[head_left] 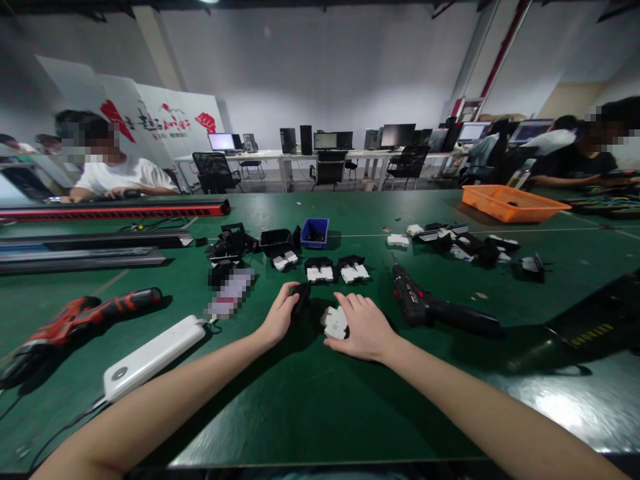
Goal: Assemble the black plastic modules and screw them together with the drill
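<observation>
My left hand (281,313) is closed on a small black plastic part (301,298), held at an angle just above the green table (280,413). Close by on the right, my right hand (366,327) curls around a white plastic piece (334,323), thumb on its near side and fingers on its far side. A black-and-white assembly (319,270) and another black-and-white assembly (354,269) lie just beyond my hands. To the right of my right hand rests a black power screwdriver (415,297), its bit pointing away.
At left lie an orange-red power tool (85,320), a white power bank (153,357) and a phone (233,293). Farther back are a blue bin (315,233), loose black parts (231,243), an orange tray (513,202) and long metal profiles (90,257). People sit across the table.
</observation>
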### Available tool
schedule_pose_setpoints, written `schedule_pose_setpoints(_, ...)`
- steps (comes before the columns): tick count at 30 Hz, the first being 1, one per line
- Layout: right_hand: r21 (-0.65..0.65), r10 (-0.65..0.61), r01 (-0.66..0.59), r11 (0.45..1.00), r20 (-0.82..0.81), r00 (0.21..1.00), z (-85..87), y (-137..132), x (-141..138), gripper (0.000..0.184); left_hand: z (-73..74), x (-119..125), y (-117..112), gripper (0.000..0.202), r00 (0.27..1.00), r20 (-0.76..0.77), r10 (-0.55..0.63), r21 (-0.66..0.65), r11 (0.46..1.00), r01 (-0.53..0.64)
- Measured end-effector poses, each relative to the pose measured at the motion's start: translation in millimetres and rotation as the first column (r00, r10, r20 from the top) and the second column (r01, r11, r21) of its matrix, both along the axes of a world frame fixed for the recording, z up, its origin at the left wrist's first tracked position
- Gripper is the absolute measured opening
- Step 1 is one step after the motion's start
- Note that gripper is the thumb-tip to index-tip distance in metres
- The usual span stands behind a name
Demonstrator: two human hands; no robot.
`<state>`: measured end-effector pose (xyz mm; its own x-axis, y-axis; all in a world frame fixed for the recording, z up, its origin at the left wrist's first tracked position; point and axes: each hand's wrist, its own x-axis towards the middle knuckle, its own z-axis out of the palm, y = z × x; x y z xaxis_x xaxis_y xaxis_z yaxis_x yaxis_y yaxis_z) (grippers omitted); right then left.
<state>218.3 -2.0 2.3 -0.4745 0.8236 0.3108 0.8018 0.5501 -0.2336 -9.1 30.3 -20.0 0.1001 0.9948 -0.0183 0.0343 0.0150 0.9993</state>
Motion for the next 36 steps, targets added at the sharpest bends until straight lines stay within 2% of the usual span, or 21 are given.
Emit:
schedule_pose_setpoints(3, -0.029, 0.002, -0.002, 1.000, 0.009, 1.000, 0.8, -3, 2, 0.072, 1.7, -1, 1, 0.037, 0.998, 0.053, 0.043, -0.075, 0.996, -0.039)
schedule_pose_setpoints(5, -0.089, 0.005, -0.011, 0.996, -0.071, 0.997, 0.1, -3, 1, 0.064, 2.3, -2, 2, 0.037, 0.996, 0.054, 0.072, -0.077, 0.995, -0.068)
schedule_pose_setpoints(9, -0.216, 0.048, -0.137, 0.967, -0.372, 0.927, -2.3, 1, -2, 0.063, 3.4, -1, 2, 0.035, 0.994, 0.045, 0.103, -0.045, 0.994, -0.101)
schedule_pose_setpoints(11, -0.213, 0.087, -0.216, 0.953, -0.490, 0.867, -3.4, 4, -2, 0.065, 4.6, -1, 1, 0.036, 0.994, 0.057, 0.093, -0.036, 0.995, -0.091)
schedule_pose_setpoints(14, -0.197, 0.107, -0.264, 0.944, -0.574, 0.812, -5.6, 7, -2, 0.065, 5.9, -1, -1, 0.036, 0.994, 0.092, 0.052, -0.026, 0.998, -0.050)
schedule_pose_setpoints(17, -0.201, 0.101, -0.266, 0.943, -0.587, 0.803, -7.8, 8, -3, 0.066, 5.2, -1, -1, 0.034, 0.993, 0.111, 0.037, -0.014, 0.999, -0.036)
schedule_pose_setpoints(23, -0.174, 0.098, -0.208, 0.963, -0.492, 0.865, -6.5, 6, -6, 0.070, 5.2, 3, -2, 0.037, 0.994, 0.104, -0.026, -0.034, 0.999, 0.030)
schedule_pose_setpoints(28, -0.130, 0.099, -0.170, 0.977, -0.432, 0.896, -6.2, 6, -5, 0.075, 8.5, 2, -9, 0.046, 0.989, -0.015, -0.147, 0.087, 0.985, 0.148)
schedule_pose_setpoints(33, -0.110, 0.123, -0.184, 0.977, -0.411, 0.903, -8.2, 8, -4, 0.075, 5.8, 0, -10, 0.060, 0.953, -0.123, -0.275, 0.256, 0.919, 0.299)
schedule_pose_setpoints(36, -0.066, 0.160, -0.210, 0.976, -0.438, 0.885, -8.1, 7, -4, 0.083, 5.1, 1, -10, 0.070, 0.920, -0.151, -0.363, 0.258, 0.884, 0.391)
